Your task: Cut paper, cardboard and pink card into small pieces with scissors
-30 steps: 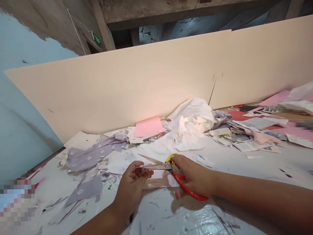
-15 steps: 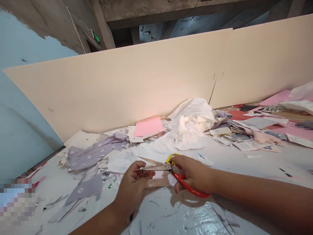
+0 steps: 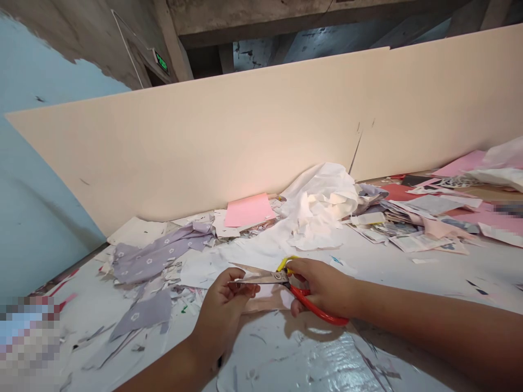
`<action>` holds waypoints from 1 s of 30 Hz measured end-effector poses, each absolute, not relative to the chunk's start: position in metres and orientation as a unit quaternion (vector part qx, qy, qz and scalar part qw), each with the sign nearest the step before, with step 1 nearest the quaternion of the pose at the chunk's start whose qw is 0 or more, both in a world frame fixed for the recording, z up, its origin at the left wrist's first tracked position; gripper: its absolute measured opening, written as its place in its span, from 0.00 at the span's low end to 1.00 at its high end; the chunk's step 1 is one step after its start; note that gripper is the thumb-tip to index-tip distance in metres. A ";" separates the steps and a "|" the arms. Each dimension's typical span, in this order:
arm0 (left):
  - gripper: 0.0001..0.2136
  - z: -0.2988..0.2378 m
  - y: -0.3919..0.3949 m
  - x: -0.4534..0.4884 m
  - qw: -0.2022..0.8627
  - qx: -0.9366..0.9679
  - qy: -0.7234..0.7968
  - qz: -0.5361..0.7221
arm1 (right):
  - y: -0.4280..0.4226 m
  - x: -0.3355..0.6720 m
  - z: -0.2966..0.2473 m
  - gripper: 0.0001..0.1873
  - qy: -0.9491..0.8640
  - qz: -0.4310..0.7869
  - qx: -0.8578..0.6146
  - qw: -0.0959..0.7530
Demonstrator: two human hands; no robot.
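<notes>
A pixelated patch is hiding whatever sits at the near left corner of the tabletop. Lilac scraps are lying just beside the left hand, whose grip is pinching together on a pale pink paper, the paper's held edge hidden behind the fingers. The scissors are closing, their blades sitting narrower than a second ago, and they are lying just above that paper; the hand's bulk makes it hard to tell whether the blades are biting it. The right hand is clamping its grip round the red and yellow handles. Beyond, a pink sheet, crumpled white cloth and magazine pages are resting against a beige board.
</notes>
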State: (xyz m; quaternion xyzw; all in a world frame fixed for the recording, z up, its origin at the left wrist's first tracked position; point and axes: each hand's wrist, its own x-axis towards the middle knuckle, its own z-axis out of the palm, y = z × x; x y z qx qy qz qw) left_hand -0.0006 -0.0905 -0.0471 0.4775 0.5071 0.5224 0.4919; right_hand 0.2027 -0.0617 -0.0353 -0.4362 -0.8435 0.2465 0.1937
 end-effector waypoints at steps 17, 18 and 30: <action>0.06 -0.046 -0.091 -0.001 0.482 0.487 0.510 0.520 | -0.057 0.203 -0.041 0.18 -0.858 0.223 -0.417 0.202; 0.06 -0.046 -0.091 -0.001 0.481 0.489 0.509 0.520 | -0.057 0.203 -0.041 0.18 -0.857 0.223 -0.418 0.201; 0.04 -0.044 -0.092 0.000 0.467 0.498 0.519 0.514 | -0.057 0.202 -0.039 0.14 -0.852 0.229 -0.427 0.195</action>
